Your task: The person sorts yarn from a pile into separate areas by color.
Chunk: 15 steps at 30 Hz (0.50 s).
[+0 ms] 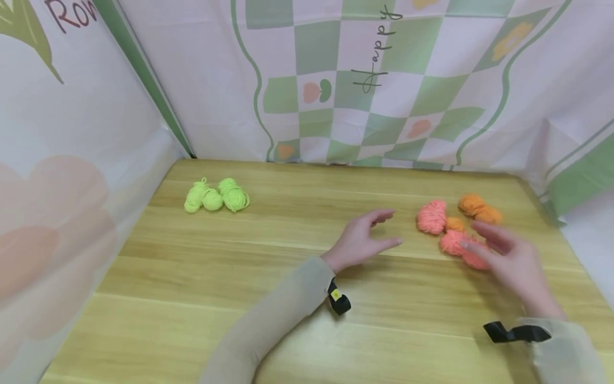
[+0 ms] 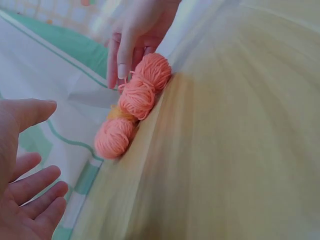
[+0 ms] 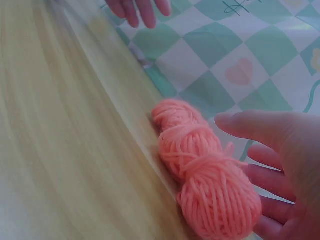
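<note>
My right hand (image 1: pixel 515 261) hovers at the near right side of a group of yarn balls, thumb and fingers spread apart and holding nothing. Nearest to it are two coral yarn balls (image 1: pixel 453 242), whose right end it partly covers in the head view. In the right wrist view, its fingers are right beside a coral ball (image 3: pixel 220 200). A third coral ball (image 1: pixel 431 217) lies farther left, next to a small orange ball (image 1: pixel 454 224). My left hand (image 1: pixel 362 240), empty, is held over the table left of this group, its thumb apart from its extended fingers.
More orange yarn (image 1: pixel 472 204) lies behind the coral balls. Several yellow-green yarn balls (image 1: pixel 212 200) sit together at the table's far left. The wooden table (image 1: pixel 297 213) is bordered by hanging printed cloth (image 1: pixel 201 80) at the back and sides.
</note>
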Each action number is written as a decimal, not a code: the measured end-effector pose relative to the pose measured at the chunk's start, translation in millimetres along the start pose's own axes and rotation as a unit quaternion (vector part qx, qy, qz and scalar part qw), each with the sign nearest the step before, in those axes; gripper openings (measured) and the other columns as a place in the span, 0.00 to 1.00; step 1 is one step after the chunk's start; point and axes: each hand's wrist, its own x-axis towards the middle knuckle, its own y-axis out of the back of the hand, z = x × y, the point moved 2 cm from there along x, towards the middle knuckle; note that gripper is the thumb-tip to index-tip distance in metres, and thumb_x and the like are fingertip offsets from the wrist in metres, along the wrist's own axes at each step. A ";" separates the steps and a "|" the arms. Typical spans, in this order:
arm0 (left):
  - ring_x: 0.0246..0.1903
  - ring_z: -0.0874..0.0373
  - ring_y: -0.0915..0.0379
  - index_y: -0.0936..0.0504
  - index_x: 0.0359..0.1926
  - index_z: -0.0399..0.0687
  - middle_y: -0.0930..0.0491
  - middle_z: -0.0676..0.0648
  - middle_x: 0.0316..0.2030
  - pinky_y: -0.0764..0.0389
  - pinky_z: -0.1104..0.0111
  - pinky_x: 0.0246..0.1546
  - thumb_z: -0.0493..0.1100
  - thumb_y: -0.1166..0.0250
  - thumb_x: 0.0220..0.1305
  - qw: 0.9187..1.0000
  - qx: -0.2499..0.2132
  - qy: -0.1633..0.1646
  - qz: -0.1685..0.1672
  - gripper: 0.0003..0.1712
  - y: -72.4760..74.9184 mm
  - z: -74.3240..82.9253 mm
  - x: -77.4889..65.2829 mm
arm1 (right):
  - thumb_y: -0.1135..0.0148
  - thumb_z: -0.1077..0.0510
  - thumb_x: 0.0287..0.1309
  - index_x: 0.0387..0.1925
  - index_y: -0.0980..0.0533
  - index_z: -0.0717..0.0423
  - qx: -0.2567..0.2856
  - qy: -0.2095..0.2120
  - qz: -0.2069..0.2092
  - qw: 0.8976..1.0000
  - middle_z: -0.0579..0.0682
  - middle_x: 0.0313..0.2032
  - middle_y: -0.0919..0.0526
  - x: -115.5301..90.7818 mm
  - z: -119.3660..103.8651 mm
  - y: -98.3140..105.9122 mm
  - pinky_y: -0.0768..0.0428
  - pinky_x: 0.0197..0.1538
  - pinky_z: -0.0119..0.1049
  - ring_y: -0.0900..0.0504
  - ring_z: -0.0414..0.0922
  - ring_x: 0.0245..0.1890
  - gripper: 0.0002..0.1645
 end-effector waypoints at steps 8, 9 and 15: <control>0.63 0.66 0.32 0.30 0.72 0.53 0.26 0.60 0.65 0.31 0.74 0.61 0.57 0.28 0.64 0.999 0.034 0.032 -0.015 0.39 -7.8 9.0 25.2 | 0.31 0.43 0.65 0.75 0.34 0.50 -0.003 -0.017 -0.018 1.000 0.60 0.70 0.31 -1.8 9.1 -4.2 0.36 0.48 0.10 0.32 0.51 0.67 0.42; 0.63 0.66 0.33 0.30 0.73 0.54 0.27 0.60 0.66 0.31 0.73 0.61 0.58 0.28 0.64 0.999 0.037 0.034 -0.017 0.40 -8.6 10.9 28.7 | 0.31 0.43 0.65 0.75 0.34 0.49 -0.003 -0.017 -0.018 1.000 0.61 0.70 0.32 -2.1 9.8 -4.6 0.37 0.49 0.10 0.33 0.50 0.67 0.42; 0.63 0.67 0.33 0.31 0.73 0.55 0.27 0.60 0.66 0.30 0.75 0.59 0.57 0.29 0.65 0.998 0.041 0.032 -0.020 0.39 -12.8 20.9 49.2 | 0.30 0.42 0.64 0.75 0.35 0.48 0.001 -0.023 -0.018 1.000 0.62 0.72 0.35 -3.2 13.9 -6.4 0.43 0.70 0.31 0.39 0.51 0.70 0.43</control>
